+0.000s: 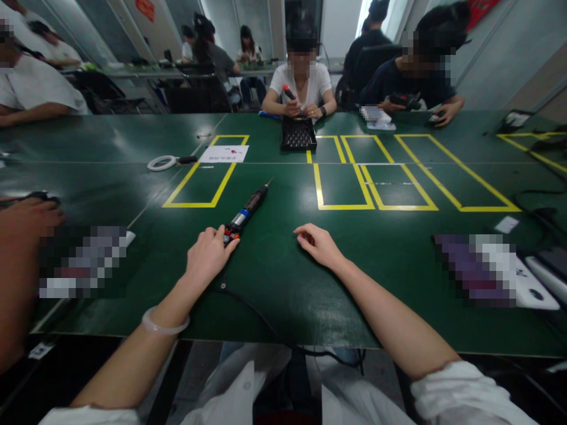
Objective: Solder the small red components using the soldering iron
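My left hand point(207, 252) is closed around the rear of an electric screwdriver point(241, 217). The tool lies slantwise low over the table, its thin bit pointing away and to the right. Its body is dark, with a silver and blue band in the middle and red parts by my fingers. My right hand point(319, 245) rests on the green table point(274, 283) to the right of the tool, its fingers loosely curled with nothing visible in them. A black cord point(254, 310) runs from near my left wrist over the front edge.
Yellow tape outlines point(348, 208) mark the table ahead. A white paper point(225, 154) and a white tape roll point(162, 163) lie beyond the tool. Across the table a person works over a black tray point(299, 136). A white phone-like object point(534, 286) lies at right; another person's hand point(38, 218) is at left.
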The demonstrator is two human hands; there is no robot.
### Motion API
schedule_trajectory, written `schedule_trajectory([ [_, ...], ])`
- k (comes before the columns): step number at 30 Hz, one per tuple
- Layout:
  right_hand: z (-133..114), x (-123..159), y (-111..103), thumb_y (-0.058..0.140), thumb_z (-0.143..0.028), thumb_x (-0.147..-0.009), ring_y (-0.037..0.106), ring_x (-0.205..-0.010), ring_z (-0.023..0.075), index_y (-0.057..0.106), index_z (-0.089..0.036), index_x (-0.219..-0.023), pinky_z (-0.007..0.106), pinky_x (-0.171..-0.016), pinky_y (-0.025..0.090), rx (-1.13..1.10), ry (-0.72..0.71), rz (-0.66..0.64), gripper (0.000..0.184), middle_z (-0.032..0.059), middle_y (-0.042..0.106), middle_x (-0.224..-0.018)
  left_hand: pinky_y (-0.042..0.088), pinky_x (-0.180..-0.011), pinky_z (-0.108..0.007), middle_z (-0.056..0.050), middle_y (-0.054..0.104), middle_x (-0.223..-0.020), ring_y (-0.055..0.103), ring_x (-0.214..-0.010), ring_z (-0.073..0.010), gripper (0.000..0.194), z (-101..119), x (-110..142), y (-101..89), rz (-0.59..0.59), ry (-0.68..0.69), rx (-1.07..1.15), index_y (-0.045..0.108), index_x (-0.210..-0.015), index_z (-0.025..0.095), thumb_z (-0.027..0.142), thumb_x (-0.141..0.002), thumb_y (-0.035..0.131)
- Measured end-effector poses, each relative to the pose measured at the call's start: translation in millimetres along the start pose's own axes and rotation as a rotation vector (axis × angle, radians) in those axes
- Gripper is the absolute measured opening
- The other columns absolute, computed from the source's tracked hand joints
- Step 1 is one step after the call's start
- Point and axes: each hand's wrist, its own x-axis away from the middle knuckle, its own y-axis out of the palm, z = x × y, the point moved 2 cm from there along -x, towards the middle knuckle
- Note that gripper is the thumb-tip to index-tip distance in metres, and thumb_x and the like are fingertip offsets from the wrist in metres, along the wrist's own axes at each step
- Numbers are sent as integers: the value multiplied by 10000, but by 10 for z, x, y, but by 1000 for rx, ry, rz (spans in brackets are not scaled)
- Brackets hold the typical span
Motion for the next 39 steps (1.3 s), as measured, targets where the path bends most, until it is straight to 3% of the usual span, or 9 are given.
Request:
schedule_trajectory([
  [10, 10, 1, 17, 522, -189, -900, 548, -676, 125, 626, -195, -1032, 249, -657, 428, 18, 6, -7, 169, 19, 616, -850, 479, -705, -421, -209, 566, -1149, 550, -1035, -366, 744, -1141, 277, 34, -110, -293, -85, 510, -1290, 137, 664, -900, 158],
  [16, 31, 7, 25, 526, -189, -900, 551, -682, 126, 628, -204, -1033, 248, -655, 425, 23, 5, -10, 168, 19, 621, -852, 442, -687, -348, -206, 597, -1114, 583, -1002, -342, 748, -1556, 395, 79, -114, -374, -142, 529, -1267, 118, 663, -896, 177],
  [20, 30, 8, 30, 526, -184, -899, 553, -683, 127, 628, -204, -1034, 248, -649, 423, 23, 6, -16, 170, 20, 621, -855, 419, -670, -345, -193, 604, -1102, 590, -953, -349, 756, -1597, 498, 25, -72, -391, -220, 559, -1239, 160, 686, -887, 144],
  [25, 30, 11, 27, 527, -188, -899, 554, -686, 129, 627, -202, -1039, 251, -653, 426, 31, 5, -21, 173, 22, 621, -855, 384, -655, -305, -179, 590, -1103, 565, -957, -318, 649, -1469, 583, -16, 238, -286, -348, 542, -1247, 136, 603, -922, 232],
  [31, 4, 8, 11, 522, -190, -901, 555, -686, 129, 629, -200, -1038, 252, -652, 426, 31, 4, -18, 174, 22, 618, -852, 334, -599, -282, -148, 629, -1047, 587, -862, -275, 550, -1474, 521, 3, 216, -262, -318, 635, -1066, 138, 495, -947, 234],
  [36, 11, 7, 25, 524, -197, -905, 560, -694, 132, 631, -206, -1041, 254, -660, 427, 45, 3, -19, 174, 22, 624, -847, 381, -620, -295, -129, 668, -1015, 616, -839, -277, 494, -1461, 422, -75, 181, -324, -77, 616, -1126, 154, 497, -917, 329],
  [39, 40, 9, 37, 527, -202, -905, 561, -694, 131, 633, -213, -1049, 253, -662, 427, 49, 0, -18, 179, 20, 630, -853, 449, -756, -307, -78, 691, -978, 637, -908, -241, 424, -1205, 304, -80, 210, -253, 290, 586, -1141, 172, 473, -901, 409],
])
